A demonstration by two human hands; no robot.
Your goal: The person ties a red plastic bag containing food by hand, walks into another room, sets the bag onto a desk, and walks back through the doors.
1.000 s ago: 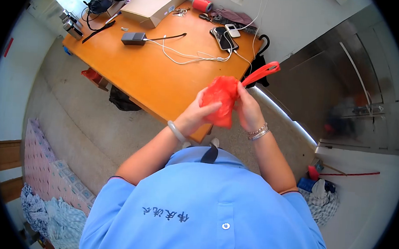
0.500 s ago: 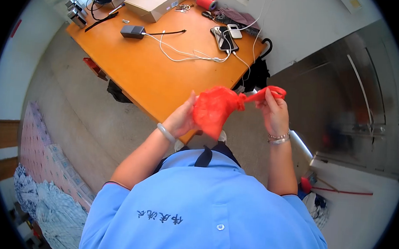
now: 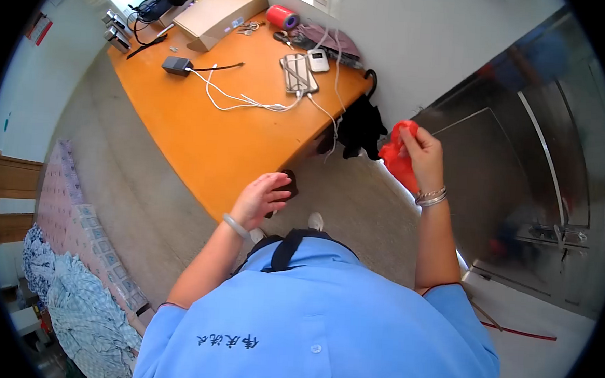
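Note:
A red plastic bag (image 3: 401,165) hangs from my right hand (image 3: 424,158), whose fingers are closed on its upper end. The bag is in the air to the right of the table, in front of the dark metal door. My left hand (image 3: 259,202) is free, its fingers spread and slightly curved, near the front corner of the orange table (image 3: 202,139). Nothing is in that hand.
On the table are a phone (image 3: 298,74), a white device (image 3: 317,60), a grey charger (image 3: 177,65) with white cables, a cardboard box (image 3: 219,13) and a red roll (image 3: 282,17). A dark metal door (image 3: 496,158) stands at right. Crumpled cloth (image 3: 87,314) lies at lower left.
My left hand has let go of the red bag and moved down and left. My right hand keeps hold of the bag, which now hangs below it. The view has shifted.

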